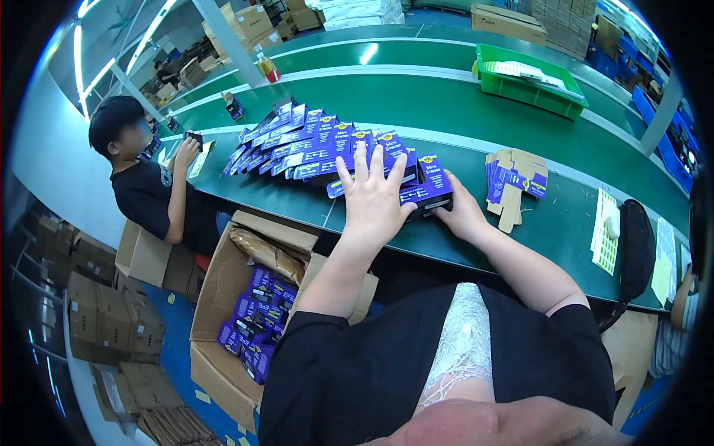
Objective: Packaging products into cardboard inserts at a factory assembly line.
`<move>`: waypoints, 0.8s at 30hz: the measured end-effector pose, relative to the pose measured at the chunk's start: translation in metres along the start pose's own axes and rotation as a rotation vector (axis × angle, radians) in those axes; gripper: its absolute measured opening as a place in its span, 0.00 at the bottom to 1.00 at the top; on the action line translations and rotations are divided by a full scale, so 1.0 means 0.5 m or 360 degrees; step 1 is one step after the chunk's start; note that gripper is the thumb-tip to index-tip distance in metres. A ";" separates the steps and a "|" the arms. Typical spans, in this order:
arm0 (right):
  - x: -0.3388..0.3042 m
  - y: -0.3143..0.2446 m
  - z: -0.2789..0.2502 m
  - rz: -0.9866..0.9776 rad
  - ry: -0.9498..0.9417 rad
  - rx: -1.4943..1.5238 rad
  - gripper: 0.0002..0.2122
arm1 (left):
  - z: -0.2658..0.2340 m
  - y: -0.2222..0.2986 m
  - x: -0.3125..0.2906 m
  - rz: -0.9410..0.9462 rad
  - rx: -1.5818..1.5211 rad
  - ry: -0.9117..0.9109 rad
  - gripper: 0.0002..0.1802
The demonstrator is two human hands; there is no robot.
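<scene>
Holding purple box [431, 186] near bench edge [301, 210]

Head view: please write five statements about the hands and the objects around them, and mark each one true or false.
1. The left hand has its fingers spread apart. True.
2. The right hand touches the black fabric pouch. False: it touches a purple cardboard box.
3. The open brown cardboard carton is empty. False: purple boxes lie inside.
4. The bright green plastic tray is farther away than both hands. True.
5. The pouch lies right of the flat purple-and-brown cardboard pieces. True.
</scene>
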State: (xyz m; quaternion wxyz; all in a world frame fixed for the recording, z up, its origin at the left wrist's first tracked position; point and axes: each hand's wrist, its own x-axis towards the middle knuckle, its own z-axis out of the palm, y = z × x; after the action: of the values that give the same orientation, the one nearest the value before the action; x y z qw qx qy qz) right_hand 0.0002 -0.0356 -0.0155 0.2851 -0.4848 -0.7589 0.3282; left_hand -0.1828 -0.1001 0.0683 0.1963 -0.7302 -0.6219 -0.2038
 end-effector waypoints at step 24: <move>0.068 -0.060 0.083 -0.0021 -0.0109 -0.0189 0.37 | 0.025 -0.098 0.015 -0.0167 0.0056 -0.0275 0.38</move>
State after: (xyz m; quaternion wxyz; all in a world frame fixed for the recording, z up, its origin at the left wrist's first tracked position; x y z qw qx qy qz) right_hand -0.0598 -0.0230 -0.0143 0.2319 -0.4844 -0.7895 0.2971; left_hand -0.2292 -0.0796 0.0635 0.1436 -0.7079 -0.6775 -0.1391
